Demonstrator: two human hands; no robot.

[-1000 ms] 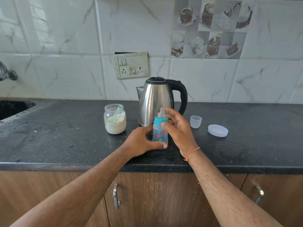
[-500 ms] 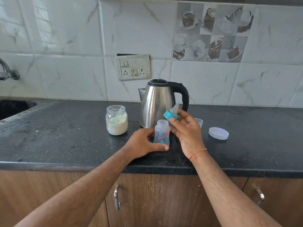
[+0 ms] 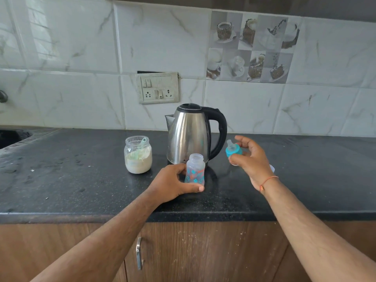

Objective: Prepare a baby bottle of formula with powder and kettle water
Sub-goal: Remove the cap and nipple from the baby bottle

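Left hand (image 3: 171, 184) wraps the open baby bottle (image 3: 194, 169) upright on the bench (image 3: 71, 180), just before the kettle (image 3: 191, 135); right hand (image 3: 250, 159) holds the teal nipple cap (image 3: 233, 150) aloft — fingers loosely curled. Powder jar (image 3: 138, 154) stands left of the kettle.

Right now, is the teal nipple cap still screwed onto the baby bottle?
No, the right hand holds the teal nipple cap away from the open-necked baby bottle.

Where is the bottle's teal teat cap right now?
In the right hand, the teat cap is held above the counter, right of the kettle.
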